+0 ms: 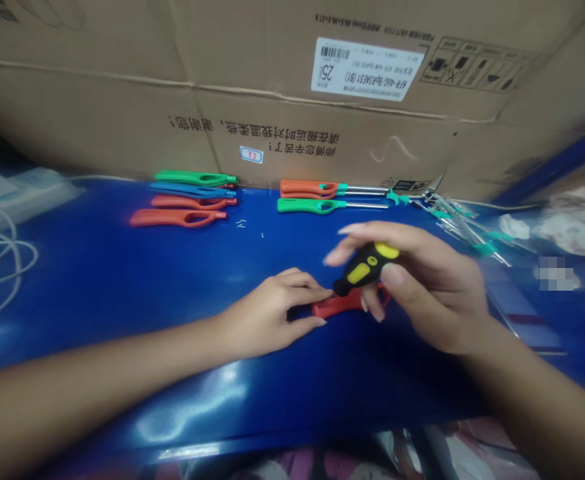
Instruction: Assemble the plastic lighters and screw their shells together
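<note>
In the middle of the blue table lies a red lighter handle (340, 304), partly hidden by both hands. My left hand (277, 308) pinches its left end between thumb and fingers. Over the handle, my right hand (427, 287) is closed around a black and yellow screwdriver (361, 270), its grip tilted down to the left. The screwdriver's tip is hidden or too small to make out. Beyond my left hand, several tiny screw-like pieces (241, 224) lie loose on the table.
Several lighter handles (182, 218) lie in a column at back left. An orange lighter (307, 189) and a green lighter (305, 206) with metal tubes lie at back centre. Metal tubes (467, 227) are heaped right. A cardboard box (172, 133) borders the back; white cable (17, 247) coils left.
</note>
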Available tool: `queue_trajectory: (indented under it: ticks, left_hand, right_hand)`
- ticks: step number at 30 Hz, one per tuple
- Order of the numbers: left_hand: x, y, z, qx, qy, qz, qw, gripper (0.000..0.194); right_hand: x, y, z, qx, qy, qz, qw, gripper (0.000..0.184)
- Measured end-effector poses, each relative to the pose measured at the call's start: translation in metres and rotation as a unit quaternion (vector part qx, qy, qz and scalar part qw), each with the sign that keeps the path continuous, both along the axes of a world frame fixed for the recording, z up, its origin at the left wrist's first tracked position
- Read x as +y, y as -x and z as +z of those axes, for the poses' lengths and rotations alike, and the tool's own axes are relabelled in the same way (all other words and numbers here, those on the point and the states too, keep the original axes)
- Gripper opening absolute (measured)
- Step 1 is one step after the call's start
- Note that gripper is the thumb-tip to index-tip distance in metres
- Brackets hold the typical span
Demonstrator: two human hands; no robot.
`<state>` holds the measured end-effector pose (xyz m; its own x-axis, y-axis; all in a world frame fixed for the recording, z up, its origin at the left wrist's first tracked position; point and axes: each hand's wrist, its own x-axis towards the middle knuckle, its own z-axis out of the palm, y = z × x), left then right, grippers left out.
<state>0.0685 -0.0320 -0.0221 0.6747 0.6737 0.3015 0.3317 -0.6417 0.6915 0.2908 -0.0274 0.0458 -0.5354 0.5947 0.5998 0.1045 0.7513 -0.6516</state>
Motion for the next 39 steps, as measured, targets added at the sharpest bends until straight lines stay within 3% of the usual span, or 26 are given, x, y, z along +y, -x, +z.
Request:
queue_trajectory:
  ticks: [3,5,12,14,17,19,21,27,33,35,39]
  left_hand:
    - [-0.001,0.0,0.0,0.005,0.0,-0.004,1.0,0.026]
    - [-0.001,0.0,0.0,0.009,-0.007,-0.005,1.0,0.027]
    - [0.0,0.0,0.002,0.008,0.005,-0.002,1.0,0.027]
    - [0.0,-0.001,0.002,0.004,0.002,0.001,1.0,0.027]
    - [-0.001,-0.001,0.0,-0.002,-0.003,0.009,1.0,0.027]
    - [-0.001,-0.001,-0.002,-0.002,-0.004,0.011,1.0,0.026]
    - [0.0,0.0,-0.002,-0.003,-0.002,0.008,1.0,0.025]
    - [0.0,0.0,0.0,-0.013,0.008,0.001,1.0,0.018]
    - [-0.001,-0.002,0.003,-0.019,0.015,0.003,1.0,0.017]
    - [0.0,-0.002,0.003,-0.018,0.014,0.01,1.0,0.018]
    - [0.0,-0.001,0.001,-0.013,0.015,0.011,1.0,0.024]
  right_hand:
    - [0.002,0.0,0.0,0.019,-0.053,0.006,0.998,0.032]
    - [0.004,0.0,0.001,-0.002,-0.105,-0.017,0.994,0.029]
    - [0.006,0.0,0.001,-0.011,-0.176,-0.109,0.978,0.025]
    - [0.004,-0.001,0.001,-0.025,-0.153,-0.095,0.983,0.03]
    - [0.002,-0.001,0.0,-0.027,-0.029,-0.02,0.999,0.042]
    - [0.001,0.0,0.0,-0.003,0.009,0.027,1.0,0.043]
    - [0.002,0.001,0.0,0.01,-0.027,0.039,0.999,0.039]
    - [-0.005,0.006,0.006,-0.05,-0.12,-0.007,0.991,0.033]
    - [-0.011,0.012,0.002,-0.024,-0.178,-0.088,0.98,0.025]
    - [-0.01,0.01,0.001,-0.025,-0.155,-0.081,0.984,0.031]
    - [-0.01,0.004,0.003,-0.025,0.026,-0.006,0.999,0.047]
